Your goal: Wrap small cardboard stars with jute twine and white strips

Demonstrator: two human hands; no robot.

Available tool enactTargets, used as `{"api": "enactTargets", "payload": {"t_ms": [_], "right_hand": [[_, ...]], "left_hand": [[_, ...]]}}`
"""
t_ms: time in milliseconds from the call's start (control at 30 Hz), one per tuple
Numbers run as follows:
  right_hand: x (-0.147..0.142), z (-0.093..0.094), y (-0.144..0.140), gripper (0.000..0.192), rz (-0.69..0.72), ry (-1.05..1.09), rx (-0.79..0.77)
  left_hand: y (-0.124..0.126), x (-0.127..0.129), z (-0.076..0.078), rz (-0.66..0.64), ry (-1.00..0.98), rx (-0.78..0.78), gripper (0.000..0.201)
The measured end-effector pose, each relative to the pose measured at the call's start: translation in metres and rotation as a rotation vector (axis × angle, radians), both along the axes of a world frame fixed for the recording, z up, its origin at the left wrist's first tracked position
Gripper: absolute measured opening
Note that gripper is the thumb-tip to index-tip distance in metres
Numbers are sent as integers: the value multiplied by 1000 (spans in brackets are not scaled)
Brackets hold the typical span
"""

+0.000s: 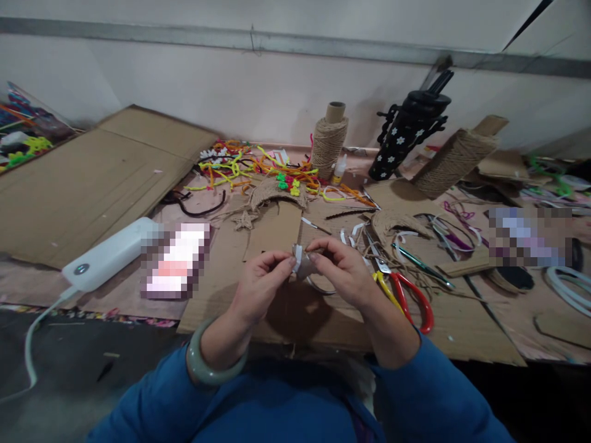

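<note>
The small white and brown paper piece is pinched by left hand and right hand above the worktop's near edge; hold gently, fingertips close together.

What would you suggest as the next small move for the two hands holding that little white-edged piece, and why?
Probably press the white strip flat onto the small piece. The left hand and right hand both pinch it between fingertips above the cardboard sheet, and the strip's end looks loose at the top, though the detail is small.
</note>
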State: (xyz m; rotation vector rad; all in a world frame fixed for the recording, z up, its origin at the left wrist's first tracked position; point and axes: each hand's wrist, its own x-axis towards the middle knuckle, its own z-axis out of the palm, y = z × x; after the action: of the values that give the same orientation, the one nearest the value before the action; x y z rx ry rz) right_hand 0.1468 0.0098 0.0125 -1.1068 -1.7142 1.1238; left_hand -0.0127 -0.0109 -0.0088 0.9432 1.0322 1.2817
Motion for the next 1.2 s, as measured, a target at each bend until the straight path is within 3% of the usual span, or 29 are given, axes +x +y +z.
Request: {"api": "enactTargets", "payload": {"t_ms": [233, 367, 533, 700, 800, 1000, 1200], "right_hand": [[6, 0, 2, 27, 60, -73, 9], [8, -4, 6, 39, 26, -67, 44], [7, -8, 8, 32, -71, 87, 51], [5, -3, 0, 6, -333, -82, 412], [0, 1, -5, 10, -269, -214, 530], [-10, -1, -7, 9, -163, -268, 536], [-10, -4, -6, 11, -133, -305, 482]], "left_hand": [[0, 0, 3, 50, -148, -64, 22], [0, -1, 5, 22, -132, -77, 19], [1, -1, 8, 6, -103, -114, 16], [0, 0, 2, 40, -34, -59, 13], [-2, -1, -3, 89, 98, 23, 12], [-6, -1, -2, 155, 330, 150, 9], [-6, 2, 4, 174, 347, 150, 7]]}}
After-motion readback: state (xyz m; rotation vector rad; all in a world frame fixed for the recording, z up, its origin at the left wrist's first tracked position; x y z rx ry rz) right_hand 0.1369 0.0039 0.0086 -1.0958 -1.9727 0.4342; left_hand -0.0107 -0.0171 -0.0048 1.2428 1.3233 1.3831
